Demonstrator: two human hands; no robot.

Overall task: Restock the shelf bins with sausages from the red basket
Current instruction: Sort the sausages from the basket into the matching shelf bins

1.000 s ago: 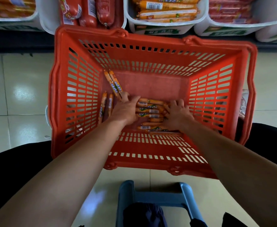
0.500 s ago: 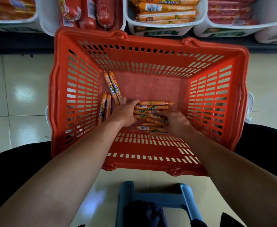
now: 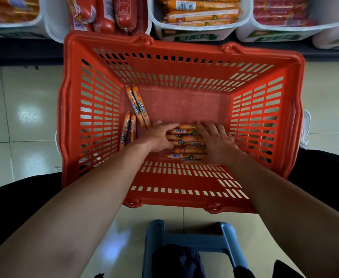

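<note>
in the red basket (image 3: 184,49), the left hand (image 3: 156,138) curls its fingers (image 3: 171,128) over the sausage pile (image 3: 184,141); the right hand (image 3: 218,144) presses with spread fingers (image 3: 204,127), probably gathering one bundle.

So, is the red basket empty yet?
Not empty: sausages lie piled on the basket floor between left hand and right hand, four more by its left wall.

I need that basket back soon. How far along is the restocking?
Done: the shelf bins already look stocked. In hand: the left hand and right hand rest on a pile of orange sausages on the red basket floor. Left: that pile and four loose sausages by its left wall.
</note>
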